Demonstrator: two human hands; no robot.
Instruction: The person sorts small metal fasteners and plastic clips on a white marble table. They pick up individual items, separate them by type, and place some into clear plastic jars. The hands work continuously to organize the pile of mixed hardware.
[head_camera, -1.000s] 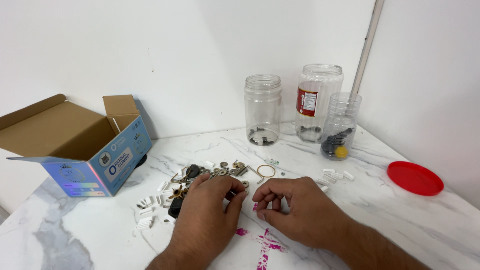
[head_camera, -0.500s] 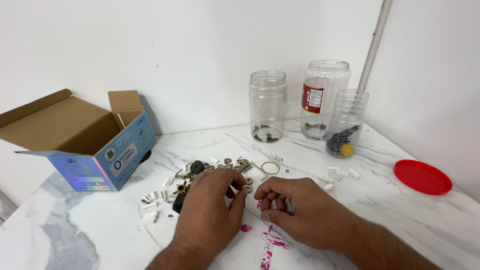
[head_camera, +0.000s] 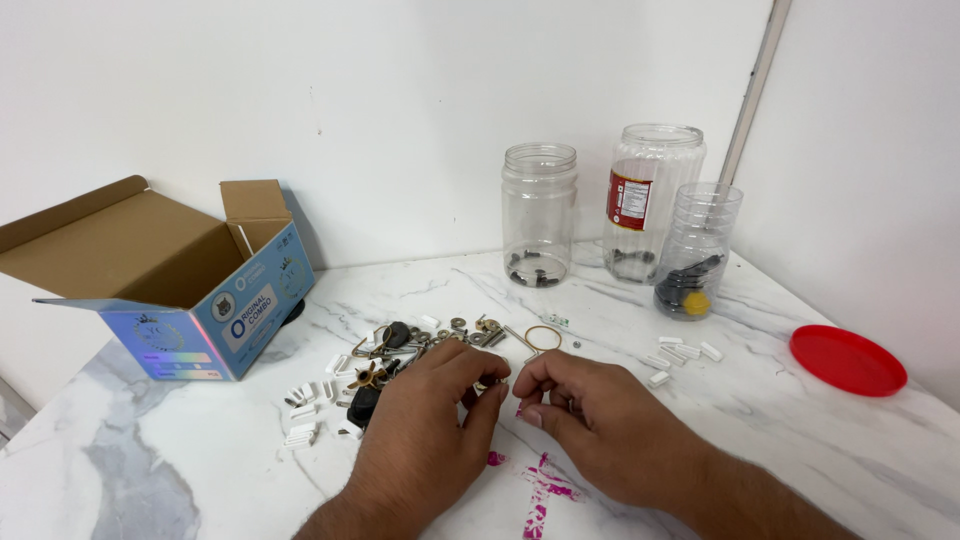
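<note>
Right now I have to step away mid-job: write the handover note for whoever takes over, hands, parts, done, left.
Left hand: on the table, fingertips pinching at a small metal part; grip hidden.
Right hand: beside it, fingertips meeting the left's; grip unclear.
Parts: pile of small hardware just beyond the hands, white pieces left, more white pieces right.
Done: three clear jars each hold a few items.
Left: most hardware loose. Red lid lies off; open box at left.
</note>
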